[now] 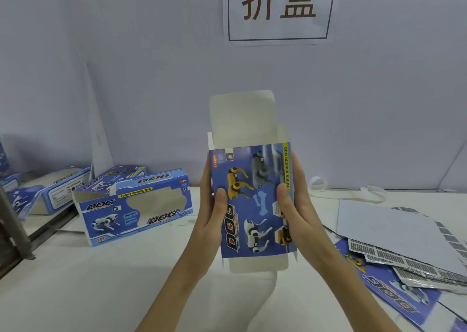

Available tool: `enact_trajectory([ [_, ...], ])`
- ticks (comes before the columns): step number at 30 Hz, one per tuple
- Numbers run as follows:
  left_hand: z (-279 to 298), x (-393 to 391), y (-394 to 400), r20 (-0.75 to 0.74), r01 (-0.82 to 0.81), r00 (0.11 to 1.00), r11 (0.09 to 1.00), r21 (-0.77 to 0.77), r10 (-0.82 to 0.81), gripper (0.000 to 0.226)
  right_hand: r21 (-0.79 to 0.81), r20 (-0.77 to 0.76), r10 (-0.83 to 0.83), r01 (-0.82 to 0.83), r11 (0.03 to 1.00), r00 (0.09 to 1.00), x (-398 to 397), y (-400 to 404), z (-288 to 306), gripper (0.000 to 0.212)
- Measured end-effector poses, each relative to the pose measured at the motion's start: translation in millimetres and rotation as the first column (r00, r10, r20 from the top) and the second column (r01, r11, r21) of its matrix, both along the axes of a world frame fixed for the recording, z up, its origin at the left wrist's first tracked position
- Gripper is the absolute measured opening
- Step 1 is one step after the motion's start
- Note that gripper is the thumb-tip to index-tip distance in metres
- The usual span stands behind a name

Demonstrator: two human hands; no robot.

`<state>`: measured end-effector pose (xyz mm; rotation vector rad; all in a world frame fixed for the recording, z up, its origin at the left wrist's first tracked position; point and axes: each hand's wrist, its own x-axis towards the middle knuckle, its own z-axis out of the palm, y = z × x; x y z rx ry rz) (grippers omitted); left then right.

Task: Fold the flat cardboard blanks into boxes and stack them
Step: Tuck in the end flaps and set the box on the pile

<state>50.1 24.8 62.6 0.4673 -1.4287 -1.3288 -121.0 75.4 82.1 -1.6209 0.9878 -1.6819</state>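
I hold a blue printed cardboard box blank (252, 213) upright above the table, opened into a tube, dog pictures facing me. Its white top flap (242, 114) stands up and a white bottom flap (257, 264) hangs down. My left hand (213, 205) grips the left side with the thumb on the front. My right hand (293, 205) grips the right side, thumb also on the front. A folded blue box (136, 208) with a window cut-out stands on the table to the left. More folded boxes (50, 192) lie behind it.
A pile of flat blue blanks (399, 293) and grey sheets (394, 230) with barcode strips lies on the white table (101, 293) at the right. A paper sign (278, 8) hangs on the pale wall. A dark metal frame (15, 230) stands at the left edge.
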Motion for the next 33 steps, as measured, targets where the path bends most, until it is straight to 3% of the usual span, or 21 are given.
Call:
enact_trajectory([
  [7, 0.9, 15.6, -1.4, -0.015, 0.026, 1.0, 0.992, -0.122, -0.028, 0.083, -0.067, 0.029, -0.002, 0.004, 0.998, 1.0, -3.0, -5.8, 21.7, 0.058],
  [11, 10.8, 32.3, -1.1, 0.128, -0.002, 0.991, 0.979, -0.206, 0.029, 0.1, -0.098, -0.049, 0.057, -0.062, 0.993, 0.997, -6.0, 0.4, 17.1, 0.065],
  [18, 11.0, 35.1, 2.7, 0.189, -0.037, 0.977, 0.953, -0.3, 0.097, 0.097, -0.148, -0.058, 0.043, -0.051, 0.988, 0.997, -0.7, 6.6, 11.4, 0.054],
  [21, 13.2, 29.6, 9.6, 0.082, -0.102, 0.988, 0.941, -0.321, 0.135, 0.085, -0.276, -0.128, -0.187, 0.146, 0.95, 0.974, 1.7, 5.7, 11.9, 0.058],
  [24, 13.9, 19.5, 18.8, -0.023, -0.159, 0.987, 0.948, -0.274, 0.159, 0.07, -0.349, -0.162, -0.337, 0.265, 0.899, 0.928, 2.5, 1.9, 9.4, 0.062],
  [28, 14.5, 16.4, 27.2, -0.049, -0.082, 0.996, 0.988, -0.133, 0.076, 0.057, -0.306, -0.119, -0.298, 0.251, 0.919, 0.947, 2.6, 5.4, 4.7, 0.065],
  [31, 16.4, 20.3, 29.3, -0.045, -0.008, 0.999, 0.998, -0.061, 0.006, 0.067, -0.258, -0.038, -0.181, 0.165, 0.952, 0.983, 7.7, 11.6, 10.1, 0.062],
  [33, 17.1, 24.0, 27.3, -0.016, 0.018, 1.0, 1.0, 0.006, -0.018, 0.09, -0.262, -0.004, -0.131, 0.125, 0.957, 0.991, 14.3, 15.2, 12.2, 0.061],
])
